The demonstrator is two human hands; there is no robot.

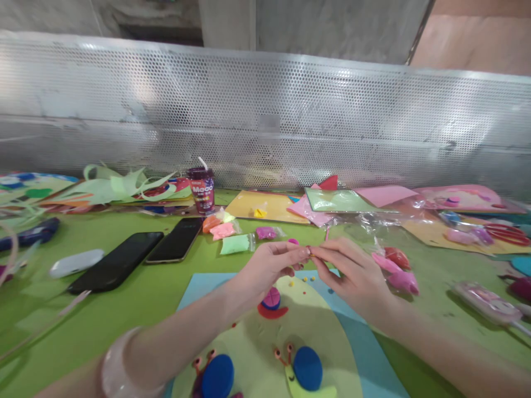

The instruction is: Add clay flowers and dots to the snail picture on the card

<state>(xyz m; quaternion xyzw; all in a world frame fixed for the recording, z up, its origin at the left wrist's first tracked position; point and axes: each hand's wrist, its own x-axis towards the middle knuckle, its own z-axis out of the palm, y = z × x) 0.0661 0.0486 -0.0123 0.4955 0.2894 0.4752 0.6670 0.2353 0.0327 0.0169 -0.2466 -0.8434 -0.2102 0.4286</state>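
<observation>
My left hand (271,265) and my right hand (352,271) meet fingertip to fingertip above a craft picture. Both pinch together at one spot; what lies between the fingers is too small to name. Below them lies a pale yellow-green foam shape (269,342) on a light blue sheet (360,354). On the shape sit two snails with blue round shells (307,367), a pink and red piece (271,301) and several tiny dots. A pale bracelet (114,367) is on my left wrist.
Two black phones (118,268) lie at the left on the green table, next to a white case (77,262). A dark Meco cup (202,190) stands behind small clay bags (234,243). Coloured sheets, plastic wrappers and pink clay pieces (398,273) lie right. A perforated metal panel (265,110) closes the back.
</observation>
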